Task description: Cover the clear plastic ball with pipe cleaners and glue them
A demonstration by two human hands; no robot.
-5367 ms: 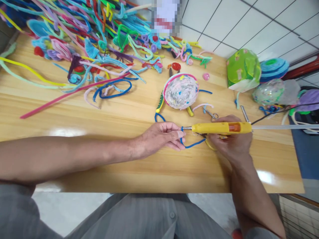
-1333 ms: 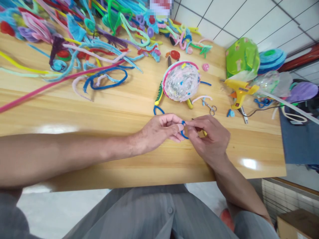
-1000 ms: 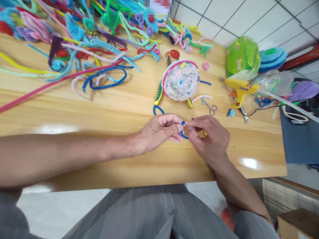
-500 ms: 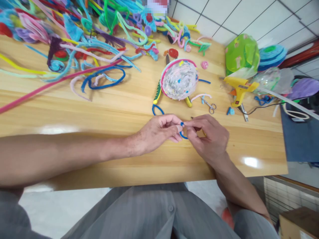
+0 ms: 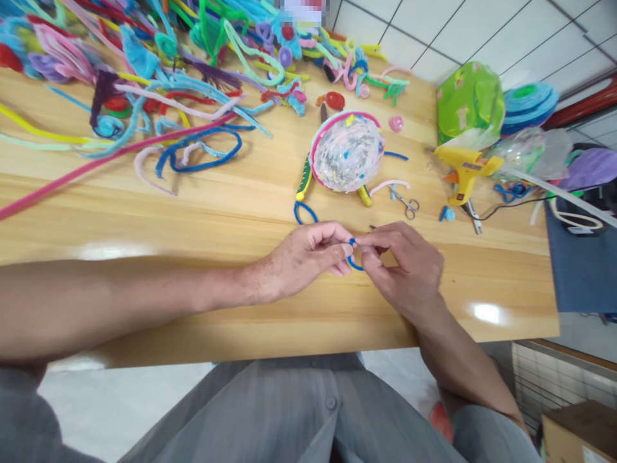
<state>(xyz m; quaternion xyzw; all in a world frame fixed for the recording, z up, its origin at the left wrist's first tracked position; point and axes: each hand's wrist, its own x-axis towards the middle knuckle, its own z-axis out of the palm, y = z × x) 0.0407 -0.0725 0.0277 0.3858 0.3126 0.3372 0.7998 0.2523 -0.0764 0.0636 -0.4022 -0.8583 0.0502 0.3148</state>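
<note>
A thin blue pipe cleaner [image 5: 355,264] is pinched between my two hands over the front of the table. Its upper end looks curled into a small knob at the fingertips, and a curved length hangs below. My left hand [image 5: 321,251] grips it between thumb and fingers. From the other side my right hand [image 5: 402,263] has thumb and forefinger closed on it. Just beyond them lies an oval bundle of mixed scraps [image 5: 347,154] with a pink and pale rim, resting over green-and-yellow-handled pliers [image 5: 303,180]. A blue pipe cleaner loop [image 5: 305,213] lies by the handle.
Small scissors [image 5: 407,203] and a yellow glue gun [image 5: 465,170] with a cord lie to the right. Behind them stands a green bag [image 5: 470,103]. Piled pipe cleaners [image 5: 193,90] in many colours cover the back left. The table's front edge runs close to my body.
Both hands hold almost the same pose on the blue pipe cleaner. The view has shifted very slightly; nothing on the table has visibly moved.
</note>
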